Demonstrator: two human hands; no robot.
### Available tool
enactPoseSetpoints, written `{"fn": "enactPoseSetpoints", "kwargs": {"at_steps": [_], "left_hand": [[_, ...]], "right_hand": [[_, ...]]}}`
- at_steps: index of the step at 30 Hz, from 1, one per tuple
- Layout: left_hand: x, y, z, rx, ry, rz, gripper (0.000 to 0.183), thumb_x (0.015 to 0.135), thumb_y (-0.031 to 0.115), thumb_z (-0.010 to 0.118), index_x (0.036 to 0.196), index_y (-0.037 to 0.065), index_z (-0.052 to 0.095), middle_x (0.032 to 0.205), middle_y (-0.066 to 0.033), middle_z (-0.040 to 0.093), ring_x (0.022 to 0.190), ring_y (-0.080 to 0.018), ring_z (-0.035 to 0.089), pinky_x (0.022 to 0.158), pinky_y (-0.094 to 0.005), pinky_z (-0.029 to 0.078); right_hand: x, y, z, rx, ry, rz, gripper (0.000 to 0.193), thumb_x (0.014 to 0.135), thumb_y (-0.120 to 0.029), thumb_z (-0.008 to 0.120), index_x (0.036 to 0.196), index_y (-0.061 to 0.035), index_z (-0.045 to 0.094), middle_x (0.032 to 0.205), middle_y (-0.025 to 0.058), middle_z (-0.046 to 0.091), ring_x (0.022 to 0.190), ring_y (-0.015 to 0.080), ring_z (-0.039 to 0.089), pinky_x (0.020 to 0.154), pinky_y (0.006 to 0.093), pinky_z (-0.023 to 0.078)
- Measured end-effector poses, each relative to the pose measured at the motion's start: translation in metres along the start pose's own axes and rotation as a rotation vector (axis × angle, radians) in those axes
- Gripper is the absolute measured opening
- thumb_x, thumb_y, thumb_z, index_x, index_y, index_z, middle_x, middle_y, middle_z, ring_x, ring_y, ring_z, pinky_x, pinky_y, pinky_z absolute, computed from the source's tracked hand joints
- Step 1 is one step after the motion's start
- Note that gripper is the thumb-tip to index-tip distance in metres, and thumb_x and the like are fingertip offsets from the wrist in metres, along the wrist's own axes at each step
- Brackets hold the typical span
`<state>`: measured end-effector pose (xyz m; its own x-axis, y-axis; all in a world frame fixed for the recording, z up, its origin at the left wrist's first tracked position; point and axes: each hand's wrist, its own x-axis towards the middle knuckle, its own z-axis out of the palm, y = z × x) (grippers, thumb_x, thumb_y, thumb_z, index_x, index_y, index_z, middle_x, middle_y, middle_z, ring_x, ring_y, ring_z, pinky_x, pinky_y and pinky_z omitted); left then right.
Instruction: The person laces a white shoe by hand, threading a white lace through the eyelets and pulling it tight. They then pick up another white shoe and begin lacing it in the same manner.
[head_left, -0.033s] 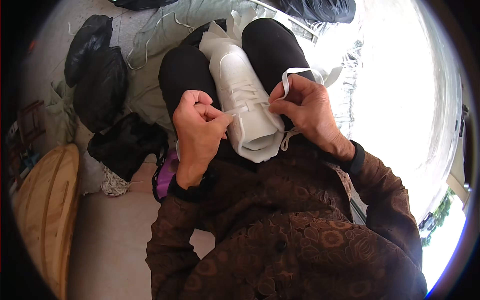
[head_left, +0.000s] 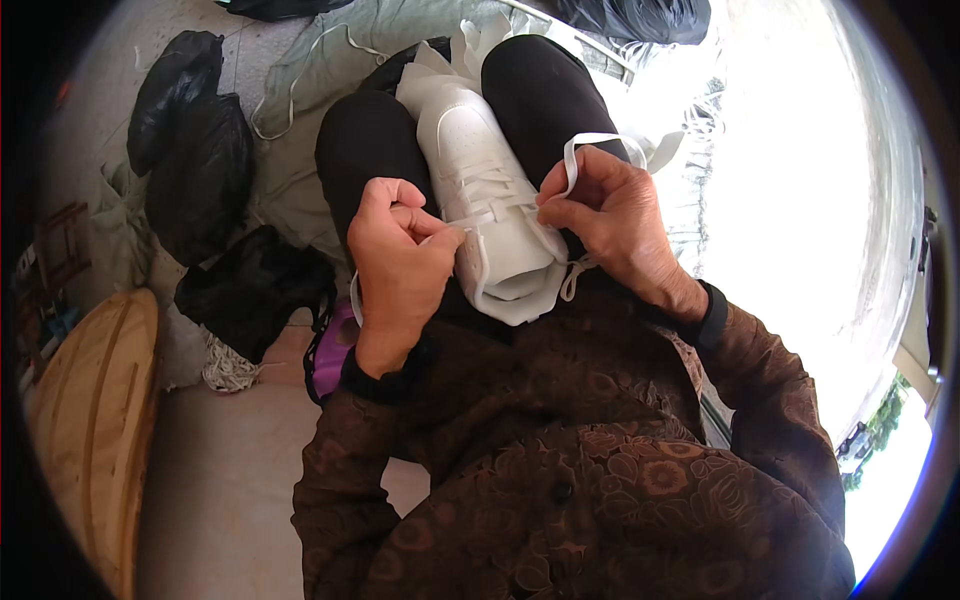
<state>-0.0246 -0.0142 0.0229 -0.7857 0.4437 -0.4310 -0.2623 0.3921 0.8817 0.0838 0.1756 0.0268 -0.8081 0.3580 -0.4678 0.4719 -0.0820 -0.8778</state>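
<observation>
White shoelace (head_left: 570, 160): right hand (head_left: 618, 210) pinches, left hand (head_left: 398, 270) seemingly too.

Looks like a makeshift shoe workshop, can't confirm: part-laced white shoe (head_left: 465, 140), bundle of pale cord (head_left: 230, 366), black plastic bags (head_left: 203, 180) on the floor (head_left: 112, 80).

One white shoe (head_left: 475, 165); two hands (head_left: 400, 270) (head_left: 618, 210); two knees (head_left: 367, 140) (head_left: 545, 90); one wooden board (head_left: 98, 430)
</observation>
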Motion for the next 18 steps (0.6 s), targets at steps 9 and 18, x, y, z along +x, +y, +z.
{"fn": "enactPoseSetpoints", "kwargs": {"at_steps": [9, 18], "left_hand": [[0.000, 0.001, 0.003, 0.182, 0.066, 0.191, 0.038, 0.069, -0.011, 0.063, 0.102, -0.001, 0.046, 0.060, -0.0090, 0.061, 0.051, -0.0137, 0.057, 0.053, -0.0291, 0.046], [0.017, -0.003, 0.003, 0.285, -0.073, 0.315, 0.044, 0.068, -0.012, 0.067, 0.106, -0.002, 0.046, 0.062, -0.0066, 0.062, 0.052, -0.0092, 0.056, 0.053, -0.0238, 0.045]], "right_hand": [[0.002, 0.001, 0.012, -0.218, 0.200, -0.175, 0.012, 0.079, 0.001, 0.071, 0.086, -0.0026, 0.061, 0.075, 0.0115, 0.068, 0.068, 0.0201, 0.067, 0.067, 0.0318, 0.053], [0.007, -0.001, 0.013, -0.630, 0.071, -0.480, 0.024, 0.075, 0.009, 0.068, 0.094, -0.0011, 0.055, 0.084, 0.0163, 0.064, 0.077, 0.0383, 0.066, 0.064, 0.0409, 0.052]]}}
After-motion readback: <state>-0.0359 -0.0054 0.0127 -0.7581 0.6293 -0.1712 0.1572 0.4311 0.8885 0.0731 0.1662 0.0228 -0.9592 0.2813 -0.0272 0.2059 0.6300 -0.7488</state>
